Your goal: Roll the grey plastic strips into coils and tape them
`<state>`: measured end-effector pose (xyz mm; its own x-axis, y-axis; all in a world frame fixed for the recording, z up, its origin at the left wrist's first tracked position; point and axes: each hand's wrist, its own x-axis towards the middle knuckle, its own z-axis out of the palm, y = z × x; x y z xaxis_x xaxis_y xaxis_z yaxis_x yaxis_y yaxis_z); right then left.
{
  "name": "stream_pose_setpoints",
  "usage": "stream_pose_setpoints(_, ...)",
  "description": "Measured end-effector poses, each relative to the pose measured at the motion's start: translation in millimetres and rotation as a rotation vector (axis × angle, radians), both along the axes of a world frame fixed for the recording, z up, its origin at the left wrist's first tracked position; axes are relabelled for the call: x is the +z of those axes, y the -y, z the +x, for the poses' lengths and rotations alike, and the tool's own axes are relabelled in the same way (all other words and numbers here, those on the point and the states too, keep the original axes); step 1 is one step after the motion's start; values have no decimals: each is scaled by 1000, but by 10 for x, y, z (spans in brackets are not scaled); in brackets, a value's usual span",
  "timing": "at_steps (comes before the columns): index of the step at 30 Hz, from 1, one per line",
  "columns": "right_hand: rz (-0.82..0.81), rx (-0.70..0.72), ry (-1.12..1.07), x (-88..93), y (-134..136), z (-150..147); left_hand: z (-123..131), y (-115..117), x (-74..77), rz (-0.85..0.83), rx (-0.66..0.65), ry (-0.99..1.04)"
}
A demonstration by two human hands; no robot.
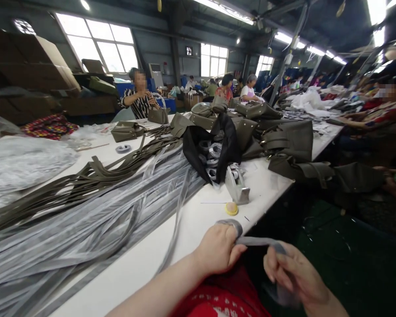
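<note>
My left hand is closed on a grey strap, with a loop of it curling over the back of my fingers at the table's edge. The strap runs taut across to my right hand, whose fingers pinch it. A tail of the strap hangs blurred below my right hand. Both hands are over the near edge of the white table, in front of a red garment. Many more long grey straps lie along the table to the left of my hands.
A tape dispenser and a round yellow-rimmed tin stand ahead. Behind them is a black bag with rolled straps inside. Olive bags crowd the right edge; olive straps lie left. Co-workers sit across and at right.
</note>
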<state>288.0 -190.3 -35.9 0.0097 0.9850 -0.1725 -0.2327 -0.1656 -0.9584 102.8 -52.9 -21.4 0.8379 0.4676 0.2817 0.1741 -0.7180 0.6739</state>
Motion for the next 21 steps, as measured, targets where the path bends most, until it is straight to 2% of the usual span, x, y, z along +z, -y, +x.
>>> stream_pose_setpoints(2, -19, -83, 209, 2, -150, 192, 16, 87, -1, -157, -13, -110)
stream_pose_setpoints(3, -18, -107, 354, -8, -212, 257, 23, 126, 6, -311, -20, -153)
stream_pose_setpoints(6, 99, -116, 690, -54, -284, 264, 36, 179, 21, -963, -62, -176)
stream_pose_setpoints(8, 184, 19, 660, -106, -258, 116, 38, 151, 36, -1370, -85, -71)
stream_pose_setpoints(10, 198, 141, 523, -190, -228, -103, 35, 89, 87, -1655, -118, 82)
stream_pose_setpoints(12, 155, 115, 469, -295, -232, -333, 34, 15, 184, -1819, -150, 234)
stream_pose_setpoints(13, 118, 88, 476, -343, -245, -435, 35, -21, 241, -1839, -149, 318)
stream_pose_setpoints(15, 44, 120, 504, -401, -264, -590, 34, -95, 346, -1722, -73, 501)
stream_pose_setpoints(16, 17, 183, 510, -404, -254, -635, 28, -136, 379, -1583, -3, 583)
stream_pose_setpoints(17, -4, 263, 504, -389, -223, -653, 15, -182, 391, -1387, 84, 640)
stream_pose_setpoints(19, -34, 403, 474, -316, -98, -602, -39, -283, 346, -878, 296, 658)
stream_pose_setpoints(21, -65, 425, 413, -220, 74, -430, -123, -368, 222, -374, 439, 529)
